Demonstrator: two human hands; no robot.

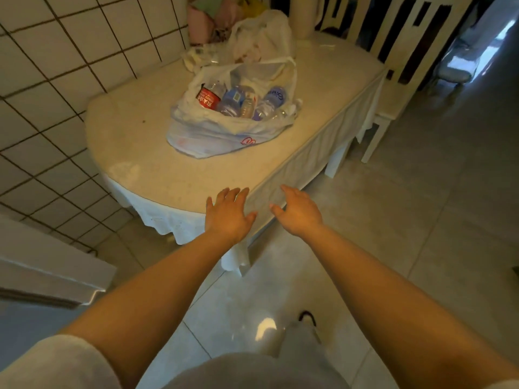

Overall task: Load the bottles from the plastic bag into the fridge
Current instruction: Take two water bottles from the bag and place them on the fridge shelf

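Note:
A translucent plastic bag [213, 133] lies open on the beige table [157, 164]. Inside it are several water bottles: one with a red label [208, 98] at the left, blue-labelled ones [237, 99] in the middle and another [273, 98] at the right. Both my arms reach forward. My left hand [228, 213] hovers at the table's near edge with fingers spread and empty. My right hand [299, 210] is just beside it, over the table's skirt, fingers relaxed and empty. Both hands are well short of the bag.
A second white bag [261, 37] and pink items [200, 23] sit at the table's far end by the tiled wall [56, 66]. A cream chair [393, 51] stands at the right. A grey appliance top [42, 276] is at the lower left. Tiled floor [421, 220] lies to the right.

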